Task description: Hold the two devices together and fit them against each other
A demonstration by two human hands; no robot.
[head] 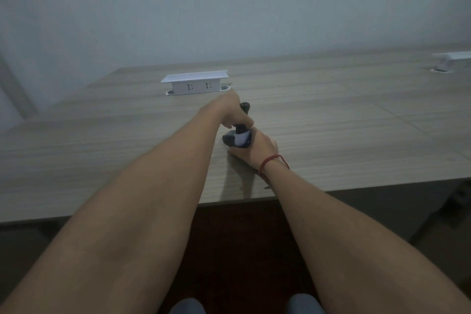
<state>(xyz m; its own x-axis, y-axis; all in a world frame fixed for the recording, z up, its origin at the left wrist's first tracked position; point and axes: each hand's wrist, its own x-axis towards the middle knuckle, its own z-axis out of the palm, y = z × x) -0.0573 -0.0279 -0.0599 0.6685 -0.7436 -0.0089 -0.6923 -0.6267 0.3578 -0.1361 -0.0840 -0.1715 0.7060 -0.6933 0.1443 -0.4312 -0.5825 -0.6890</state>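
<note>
Both my arms reach out over a wooden table. My left hand grips the upright black handle of a small dark device; the handle's rounded top sticks out above my fist. My right hand, with a red string around its wrist, holds the device's dark and white base down on the tabletop. The dim, blurred picture does not let me tell what the device is.
A white pop-up socket box stands on the table just beyond my hands. A second white box sits at the far right edge. A pale wall rises behind the table. My knees show at the bottom.
</note>
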